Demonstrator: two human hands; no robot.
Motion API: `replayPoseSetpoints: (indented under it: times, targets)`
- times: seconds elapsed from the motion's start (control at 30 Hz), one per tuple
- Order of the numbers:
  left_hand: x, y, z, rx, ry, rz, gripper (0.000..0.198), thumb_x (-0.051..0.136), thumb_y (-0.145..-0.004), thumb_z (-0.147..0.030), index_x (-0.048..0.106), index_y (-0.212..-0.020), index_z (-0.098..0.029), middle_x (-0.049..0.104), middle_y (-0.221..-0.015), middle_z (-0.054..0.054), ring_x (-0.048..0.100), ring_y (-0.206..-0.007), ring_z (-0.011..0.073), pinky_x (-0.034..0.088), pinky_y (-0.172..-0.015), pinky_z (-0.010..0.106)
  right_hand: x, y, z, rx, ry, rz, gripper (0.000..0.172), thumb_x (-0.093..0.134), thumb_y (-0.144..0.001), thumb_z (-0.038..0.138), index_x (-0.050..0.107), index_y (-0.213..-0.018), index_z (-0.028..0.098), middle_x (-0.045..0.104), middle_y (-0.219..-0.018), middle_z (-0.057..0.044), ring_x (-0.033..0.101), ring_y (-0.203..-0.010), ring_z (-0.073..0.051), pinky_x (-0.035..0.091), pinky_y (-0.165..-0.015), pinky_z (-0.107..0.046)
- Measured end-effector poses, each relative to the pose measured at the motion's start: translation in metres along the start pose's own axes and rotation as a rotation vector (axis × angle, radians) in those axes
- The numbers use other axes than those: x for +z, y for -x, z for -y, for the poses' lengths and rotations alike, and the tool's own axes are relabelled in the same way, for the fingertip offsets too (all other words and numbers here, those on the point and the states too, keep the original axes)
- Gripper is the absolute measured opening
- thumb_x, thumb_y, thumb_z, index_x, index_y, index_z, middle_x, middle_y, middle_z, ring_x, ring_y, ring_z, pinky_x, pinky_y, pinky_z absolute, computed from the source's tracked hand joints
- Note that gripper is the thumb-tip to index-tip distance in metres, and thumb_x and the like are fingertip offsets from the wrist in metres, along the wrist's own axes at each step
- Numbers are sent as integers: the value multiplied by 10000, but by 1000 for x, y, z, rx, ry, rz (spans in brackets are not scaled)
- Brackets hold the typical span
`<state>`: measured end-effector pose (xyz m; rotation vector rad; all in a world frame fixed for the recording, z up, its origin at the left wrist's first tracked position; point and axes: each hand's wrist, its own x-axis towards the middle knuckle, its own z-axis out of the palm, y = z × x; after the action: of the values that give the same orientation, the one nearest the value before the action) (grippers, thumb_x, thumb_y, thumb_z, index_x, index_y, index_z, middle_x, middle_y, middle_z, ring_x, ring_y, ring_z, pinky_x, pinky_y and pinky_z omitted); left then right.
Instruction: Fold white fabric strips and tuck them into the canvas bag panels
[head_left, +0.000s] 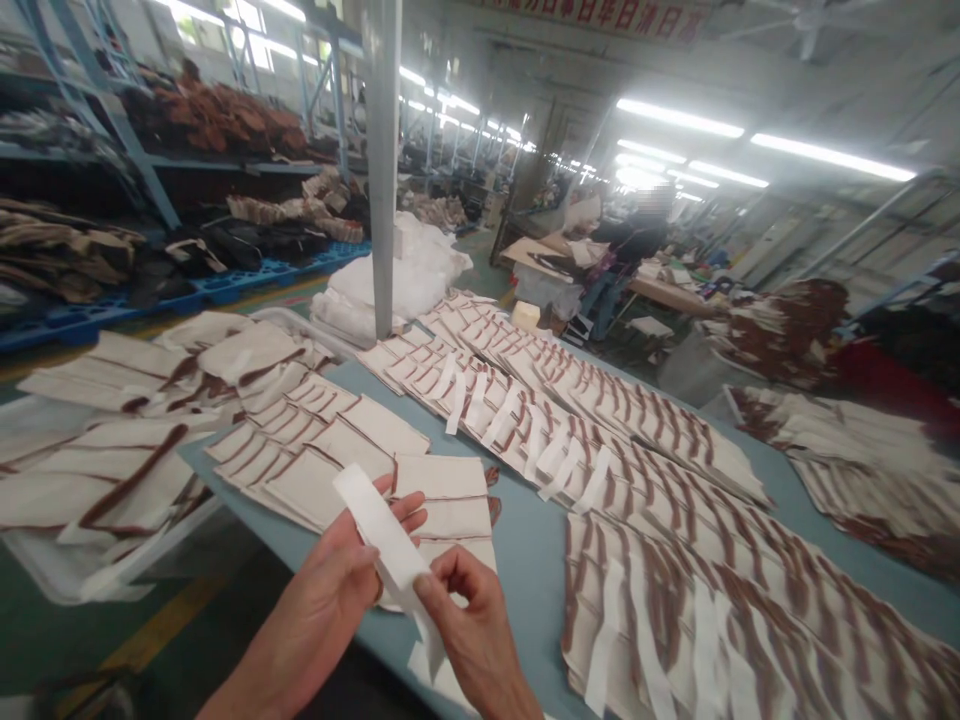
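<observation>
A white strip runs diagonally between my two hands, above the near edge of the table. My left hand holds its upper part, with the thumb across the strip and the fingers behind it. My right hand pinches the strip lower down between thumb and fingers, and its tail hangs below. Just beyond the hands lies a cream fabric panel with brown edging. To its left are overlapping cream panels. Rows of brown-edged panels fan out to the right, several with white strips lying across them.
The blue-green table has a metal post at its far side. On the left stands a plastic bin heaped with panels. Shelves with piled pieces are behind it. A person stands farther back near another table.
</observation>
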<state>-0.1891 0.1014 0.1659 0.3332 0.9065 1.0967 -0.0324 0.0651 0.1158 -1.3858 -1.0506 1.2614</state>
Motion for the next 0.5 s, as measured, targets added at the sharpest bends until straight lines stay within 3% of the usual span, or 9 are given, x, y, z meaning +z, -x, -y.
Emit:
replayPoseSetpoints:
  times: [0.17,0.33,0.4,0.5]
  targets:
    - [-12,1,2,-13,-219,-9,1021,816,-670,-266,393,-1597,-195,747,-1377,156,647,-1315,370,536,-1028,421,0,8,7,103,-147,46,647,794,-715,796,562,-693,192,475,-580,45,352,-549,-95,298,-537,-230]
    - [-30,-10,11,208,-683,-27,627,670,-827,-376,639,-1404,-134,814,-1233,141,669,-1209,358,420,-1132,426,-7,15,10,211,-310,149,673,809,-684,824,565,-698,197,508,-545,42,350,-474,-76,285,-455,-203]
    - [-35,-13,14,254,-793,-6,501,645,-874,-409,724,-1306,-167,797,-1288,124,703,-1123,348,479,-1062,409,-11,20,8,256,-376,216,684,823,-646,836,608,-719,190,516,-558,44,352,-444,-68,298,-425,-199]
    - [-41,-17,21,242,-867,42,478,644,-894,-523,777,-1217,-197,811,-1257,111,740,-963,328,558,-898,385,-18,30,7,348,-350,330,724,836,-597,851,688,-780,166,512,-546,46,381,-420,-66,274,-406,-196]
